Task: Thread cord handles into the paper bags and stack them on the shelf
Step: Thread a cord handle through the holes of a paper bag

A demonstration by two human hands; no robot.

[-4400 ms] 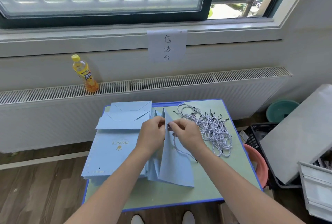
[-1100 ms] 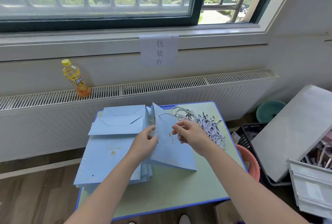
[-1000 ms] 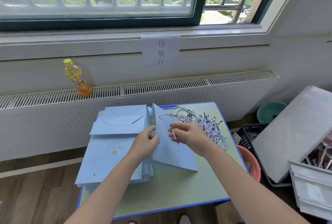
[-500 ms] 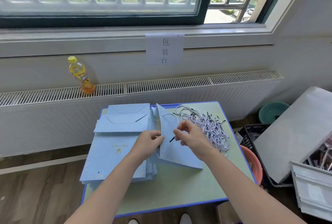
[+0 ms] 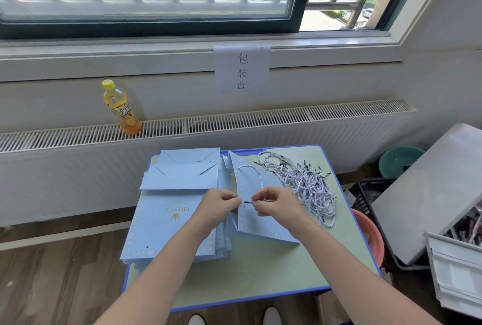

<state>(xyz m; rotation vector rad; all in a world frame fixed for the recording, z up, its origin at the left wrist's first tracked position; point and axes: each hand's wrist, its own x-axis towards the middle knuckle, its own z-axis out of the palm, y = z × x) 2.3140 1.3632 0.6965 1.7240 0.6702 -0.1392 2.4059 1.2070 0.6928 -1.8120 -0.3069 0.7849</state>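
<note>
My right hand [image 5: 280, 203] pinches the cord's [image 5: 257, 176] black tip beside the open paper bag's [image 5: 263, 216] top edge, which my left hand [image 5: 219, 204] grips, mid-desk [image 5: 260, 272] between the flat bag stack [image 5: 172, 217] left and cord pile [image 5: 305, 184] right.

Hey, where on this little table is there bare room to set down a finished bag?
The near strip of the table is bare, between the front edge and the bags, under both forearms. Crowded elsewhere: stack of flat bags left, the bag being threaded centre, cord pile far right.
</note>
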